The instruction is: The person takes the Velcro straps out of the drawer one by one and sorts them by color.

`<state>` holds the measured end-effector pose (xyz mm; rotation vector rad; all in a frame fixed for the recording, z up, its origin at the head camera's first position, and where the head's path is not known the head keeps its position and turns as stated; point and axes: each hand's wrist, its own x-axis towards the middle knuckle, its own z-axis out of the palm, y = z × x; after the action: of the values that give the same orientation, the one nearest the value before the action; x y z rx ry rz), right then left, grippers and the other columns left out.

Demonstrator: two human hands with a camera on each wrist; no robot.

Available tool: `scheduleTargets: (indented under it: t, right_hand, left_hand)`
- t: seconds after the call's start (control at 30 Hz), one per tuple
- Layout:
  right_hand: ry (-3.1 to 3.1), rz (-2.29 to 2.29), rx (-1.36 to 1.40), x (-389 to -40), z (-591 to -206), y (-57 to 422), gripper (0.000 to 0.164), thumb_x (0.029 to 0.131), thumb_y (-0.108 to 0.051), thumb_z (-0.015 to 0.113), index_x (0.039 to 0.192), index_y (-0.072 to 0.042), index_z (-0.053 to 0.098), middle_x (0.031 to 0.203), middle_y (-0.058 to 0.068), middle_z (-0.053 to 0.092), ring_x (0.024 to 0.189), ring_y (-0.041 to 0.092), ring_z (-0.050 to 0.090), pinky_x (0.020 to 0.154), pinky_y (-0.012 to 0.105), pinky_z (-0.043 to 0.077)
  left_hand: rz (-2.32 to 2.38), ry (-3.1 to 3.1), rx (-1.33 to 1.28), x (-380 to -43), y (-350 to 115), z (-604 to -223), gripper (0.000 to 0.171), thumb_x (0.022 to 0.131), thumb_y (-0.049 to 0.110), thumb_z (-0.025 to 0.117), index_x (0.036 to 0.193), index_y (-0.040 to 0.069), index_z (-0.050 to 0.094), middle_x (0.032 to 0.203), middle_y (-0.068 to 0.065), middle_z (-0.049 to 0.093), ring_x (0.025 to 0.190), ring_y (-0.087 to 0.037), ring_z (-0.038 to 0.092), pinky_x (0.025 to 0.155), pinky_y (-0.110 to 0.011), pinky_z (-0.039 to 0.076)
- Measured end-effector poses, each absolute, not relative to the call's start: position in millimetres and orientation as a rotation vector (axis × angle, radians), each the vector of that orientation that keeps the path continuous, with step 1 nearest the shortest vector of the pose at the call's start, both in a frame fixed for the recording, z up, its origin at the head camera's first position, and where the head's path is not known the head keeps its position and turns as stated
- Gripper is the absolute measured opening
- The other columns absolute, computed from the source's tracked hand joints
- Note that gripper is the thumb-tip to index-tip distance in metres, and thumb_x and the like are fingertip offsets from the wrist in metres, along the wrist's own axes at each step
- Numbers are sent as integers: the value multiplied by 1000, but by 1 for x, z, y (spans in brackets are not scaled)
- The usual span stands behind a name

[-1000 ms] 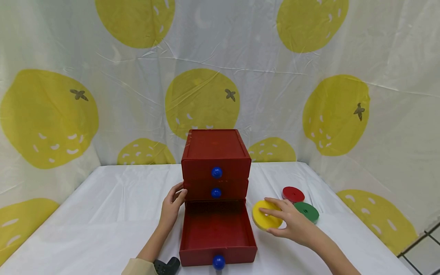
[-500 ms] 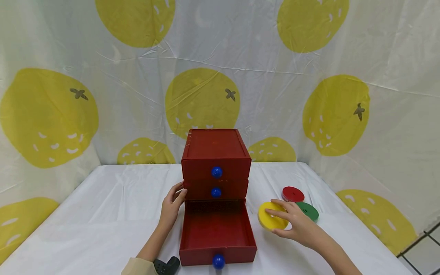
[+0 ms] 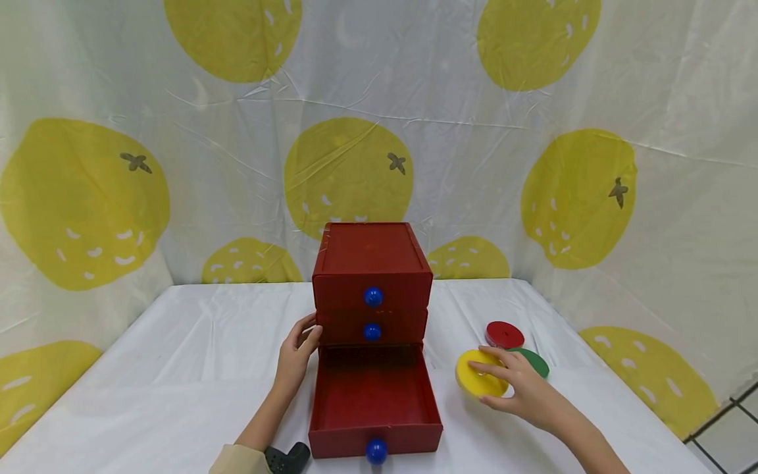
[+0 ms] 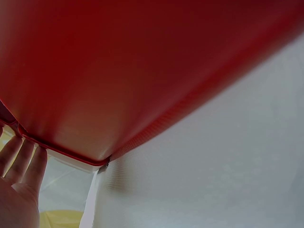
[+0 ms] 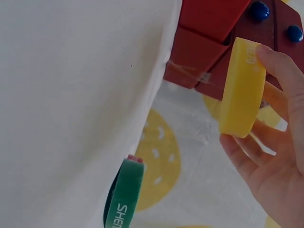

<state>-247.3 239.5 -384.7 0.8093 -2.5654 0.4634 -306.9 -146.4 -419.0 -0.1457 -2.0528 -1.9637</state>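
My right hand (image 3: 527,392) pinches a thick yellow disc (image 3: 466,376) by its edge between thumb and fingers. In the right wrist view, this disc (image 5: 241,90) is off the tablecloth, its printed edge showing. The open bottom drawer (image 3: 349,442) of a red drawer cabinet (image 3: 370,250) shows nothing inside. My left hand (image 3: 293,355) rests on the cabinet's left side, thumb near the front edge of the middle drawer. Straight fingers (image 4: 34,168) touch the cabinet's edge in the left wrist view. A green disc (image 3: 537,362) is partly hidden behind the right hand, beside a red disc (image 3: 505,334).
Two upper drawers with blue knobs (image 3: 373,297) are closed. A white cloth (image 3: 207,368) covers the table, and a curtain with yellow fruit print (image 3: 349,171) hangs behind it. A black device (image 3: 289,459) sits by the left sleeve (image 3: 239,459).
The right hand has moved to the right with the yellow disc, away from the drawer, and overlaps more of the green disc. My left hand and the cabinet have not moved.
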Motion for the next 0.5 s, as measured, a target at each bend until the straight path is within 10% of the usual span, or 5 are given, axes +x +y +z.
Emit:
scheduleTargets:
  t: [0.5]
  right_hand:
    - [-2634, 503, 709, -242, -387, 255, 46, 69, -30, 77, 113, -24, 64, 123, 9, 53, 107, 27, 44, 75, 44, 52]
  left_hand:
    - [-1953, -2043, -155, -306, -146, -418, 40, 92, 29, 53, 129, 14, 49, 129, -7, 51, 100, 7, 54, 88, -20, 48]
